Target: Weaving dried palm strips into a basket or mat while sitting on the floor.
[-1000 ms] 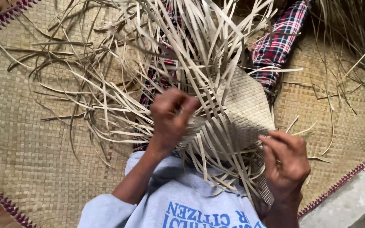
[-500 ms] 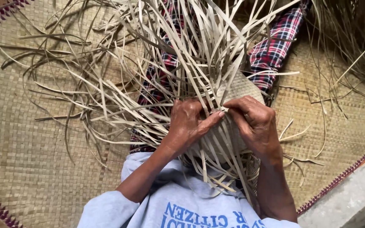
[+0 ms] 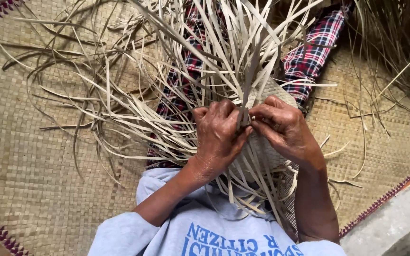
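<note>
Here both hands pinch an upright strip [image 3: 244, 116].

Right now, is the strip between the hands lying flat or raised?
Raised: the strip stands pinched between left hand and right hand above the woven piece.

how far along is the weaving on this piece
Done: a small patch of tight weave shows beyond the hands. In hand: the left hand and right hand pinch one dark strip between them at the patch's edge. Left: most of it, judging by the many loose strips fanning unwoven over the floor mat.
</note>
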